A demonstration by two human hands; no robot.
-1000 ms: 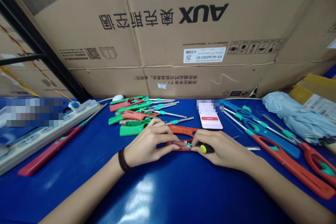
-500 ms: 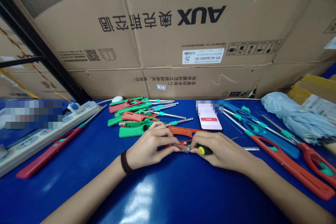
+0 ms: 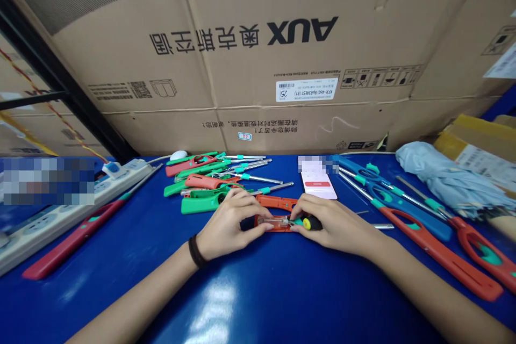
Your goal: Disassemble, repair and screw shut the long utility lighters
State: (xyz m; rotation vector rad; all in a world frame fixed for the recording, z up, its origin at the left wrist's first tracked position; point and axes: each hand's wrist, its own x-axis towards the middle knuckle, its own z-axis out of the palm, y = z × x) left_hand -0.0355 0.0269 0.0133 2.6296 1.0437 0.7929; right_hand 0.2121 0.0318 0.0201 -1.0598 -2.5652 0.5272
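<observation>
In front of me lies an opened orange lighter shell [image 3: 285,230] with a clear fuel tank [image 3: 278,221] inside it. My left hand [image 3: 234,220] is closed at the left end, thumb and fingers around shell and tank. My right hand [image 3: 326,223] pinches at the right end, by a small teal part [image 3: 297,221]. Tucked into its palm is a screwdriver [image 3: 312,223] with a black and yellow handle; its shaft is hidden. Just behind the fingers rests another orange shell half [image 3: 278,202].
Several green and red lighters [image 3: 201,204] are piled at the back left. A phone [image 3: 318,183] lies behind my right hand. Blue and orange lighters [image 3: 443,255] lie right, near a folded umbrella [image 3: 443,172]. At left are a power strip [image 3: 80,207] and a red lighter [image 3: 76,239]. A cardboard box [image 3: 242,86] stands behind.
The clear fuel tank, tilted between both hands before, now lies level in the orange shell. The teal part by my right fingers shows more. The view has shifted slightly.
</observation>
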